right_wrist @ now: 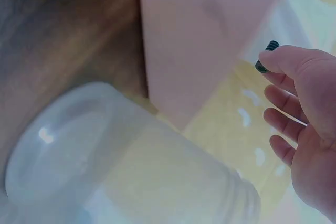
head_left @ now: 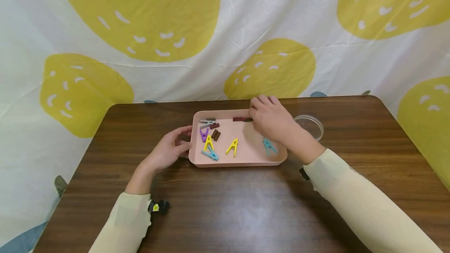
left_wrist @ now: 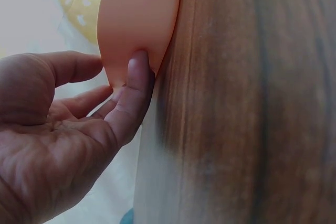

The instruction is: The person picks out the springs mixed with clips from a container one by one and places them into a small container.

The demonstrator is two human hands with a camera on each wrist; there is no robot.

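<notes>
Pinched in my right hand point(head_left: 270, 119), a dark spring clip point(right_wrist: 266, 59) hovers at the pink tray's point(head_left: 242, 162) far edge; my left hand point(head_left: 168, 150), fingers relaxed, touches its left wall.

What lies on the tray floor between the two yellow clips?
Nothing: in the head view, only bare pink tray floor separates the left yellow clip from the right yellow clip.

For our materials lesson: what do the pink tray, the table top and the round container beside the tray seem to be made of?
Pink tray: probably plastic; matte, uniform colour, rounded moulded rim.
Table top: wood or wood-look laminate; dark streaked grain with a soft sheen.
Round container: likely clear plastic, perhaps glass; see-through, with a glossy rim.
</notes>
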